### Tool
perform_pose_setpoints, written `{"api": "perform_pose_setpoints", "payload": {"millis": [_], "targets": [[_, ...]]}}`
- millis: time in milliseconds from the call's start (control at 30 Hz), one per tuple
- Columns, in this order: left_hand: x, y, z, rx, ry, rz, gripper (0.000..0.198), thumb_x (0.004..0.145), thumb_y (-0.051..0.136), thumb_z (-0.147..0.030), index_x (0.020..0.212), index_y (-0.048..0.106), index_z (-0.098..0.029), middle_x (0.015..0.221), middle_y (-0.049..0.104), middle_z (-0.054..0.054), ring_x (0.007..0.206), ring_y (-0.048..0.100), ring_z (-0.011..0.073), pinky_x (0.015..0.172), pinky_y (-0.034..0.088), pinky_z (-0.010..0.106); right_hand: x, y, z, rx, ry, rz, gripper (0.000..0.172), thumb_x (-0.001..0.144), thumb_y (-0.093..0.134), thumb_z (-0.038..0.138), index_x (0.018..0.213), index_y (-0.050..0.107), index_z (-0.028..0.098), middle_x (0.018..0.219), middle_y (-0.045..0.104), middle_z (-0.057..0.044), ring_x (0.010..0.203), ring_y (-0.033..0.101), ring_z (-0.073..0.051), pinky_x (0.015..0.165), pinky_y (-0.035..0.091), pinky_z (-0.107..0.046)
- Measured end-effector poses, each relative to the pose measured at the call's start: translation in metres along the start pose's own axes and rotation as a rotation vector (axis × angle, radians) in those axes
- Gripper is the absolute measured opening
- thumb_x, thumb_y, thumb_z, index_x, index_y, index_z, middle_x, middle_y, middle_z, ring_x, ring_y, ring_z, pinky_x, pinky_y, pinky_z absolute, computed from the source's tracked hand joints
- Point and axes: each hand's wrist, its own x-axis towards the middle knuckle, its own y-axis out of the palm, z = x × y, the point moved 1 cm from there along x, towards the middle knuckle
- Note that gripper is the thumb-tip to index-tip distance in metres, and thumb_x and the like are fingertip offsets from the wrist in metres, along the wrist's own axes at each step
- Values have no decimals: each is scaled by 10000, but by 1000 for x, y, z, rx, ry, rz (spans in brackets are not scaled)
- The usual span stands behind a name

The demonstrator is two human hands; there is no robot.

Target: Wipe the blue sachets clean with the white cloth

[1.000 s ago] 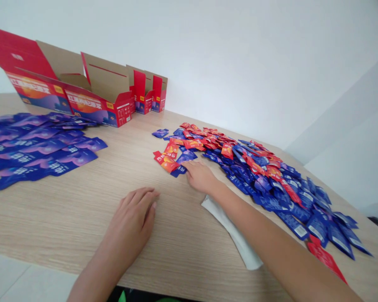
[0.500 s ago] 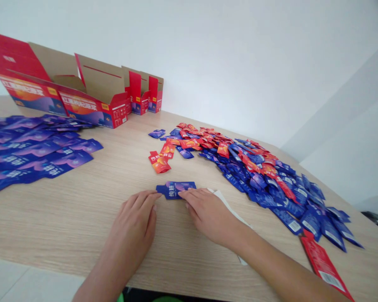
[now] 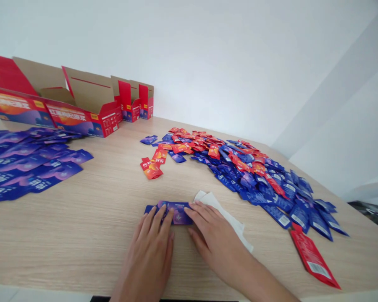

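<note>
A flat blue-purple pouch point(image 3: 180, 213) lies on the table in front of me, its left part covered by fingers. My left hand point(image 3: 154, 247) rests over the pouch's left half with its fingers stretched out flat. On the pouch's right end press the fingertips of my right hand point(image 3: 212, 235), the fingers extended and the thumb apart. Neither hand is closed around it. Partly under and beside my right hand is a white tissue point(image 3: 228, 216). Two orange-red pouches point(image 3: 151, 168) lie farther off, beyond the blue one.
Blue pouches point(image 3: 22, 163) lie in overlapping rows at the left. A mixed heap of red and blue pouches point(image 3: 248, 178) spreads to the right. One red pouch point(image 3: 313, 256) sits near the right front. Open red cartons point(image 3: 82, 119) stand behind, by the wall.
My left hand has moved from the pouch's left end to lie over its left half. The right hand stays at its right end. The camera view has shifted, and more of the tissue shows.
</note>
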Motion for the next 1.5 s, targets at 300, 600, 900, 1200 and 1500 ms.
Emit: {"api": "perform_pose_setpoints", "payload": {"millis": [300, 600, 900, 1200, 1500], "targets": [[0, -12, -6, -14, 42, 42, 467, 978, 506, -268, 1430, 611, -221, 1344, 736, 92, 1204, 674, 280, 982, 563, 456, -57, 5, -52, -20, 304, -218, 478, 1009, 505, 249, 1474, 615, 244, 1490, 650, -117, 1359, 632, -315, 1116, 547, -526], [-3, 2, -45, 16, 157, 38, 501, 976, 538, -317, 1461, 571, -194, 1335, 737, 87, 1133, 707, 227, 915, 593, 350, -57, -20, -61, 220, 561, -553, 448, 1064, 418, 390, 1422, 647, 249, 1433, 699, -77, 1334, 656, -282, 1107, 550, -456], [-42, 32, -38, 206, 284, 3, 631, 889, 546, -303, 1478, 535, -76, 1435, 676, 174, 1291, 663, 296, 991, 593, 383, -26, 6, 14, 332, 209, -416, 551, 994, 395, 72, 1471, 605, 252, 1486, 660, -52, 1395, 604, -200, 1167, 518, -393], [-36, 25, -46, 239, 294, 58, 613, 903, 514, -294, 1470, 543, -61, 1452, 654, 202, 1336, 636, 325, 1053, 561, 416, -45, 30, -17, 144, 132, -226, 748, 811, 418, -66, 1484, 615, 195, 1578, 567, -96, 1491, 498, -237, 1239, 433, -509], [-30, 20, -53, 134, 227, -48, 845, 899, 534, -254, 1610, 200, 58, 1444, 640, 255, 1290, 659, 326, 1015, 553, 401, -75, -1, -58, 204, 445, -474, 571, 992, 397, 108, 1517, 577, 243, 1534, 616, -82, 1438, 564, -248, 1213, 458, -509]]}}
